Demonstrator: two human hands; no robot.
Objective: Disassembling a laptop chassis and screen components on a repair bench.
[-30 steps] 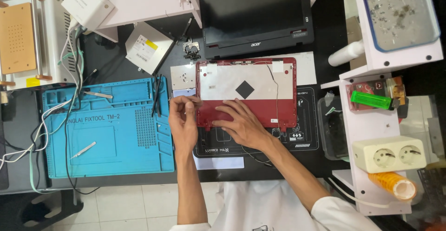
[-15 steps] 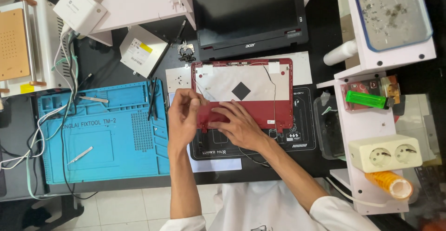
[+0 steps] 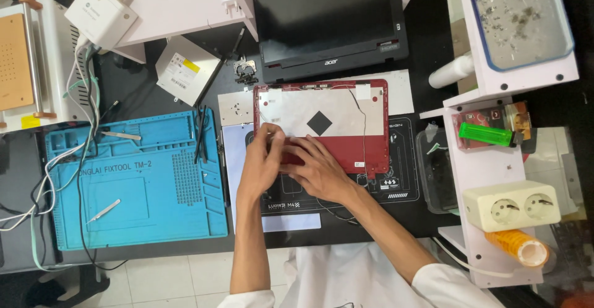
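Head cam: both hands down on the red laptop lid (image 3: 346, 134), lying inside-up mid-worktop on a black mat (image 3: 402, 187). Left hand (image 3: 263, 159) has its fingers curled at the lid's left edge; right hand (image 3: 315, 172) is spread flat, touching it. Blue repair mat (image 3: 136, 178) sits toward the left edge.

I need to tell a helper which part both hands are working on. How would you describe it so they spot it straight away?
Start at the black laptop screen at the top of the desk; directly below it lies a red laptop cover, inner side up. Both hands, left hand and right hand, rest on its lower left part. It is the only red panel there, with a silver sheet bearing a black diamond.
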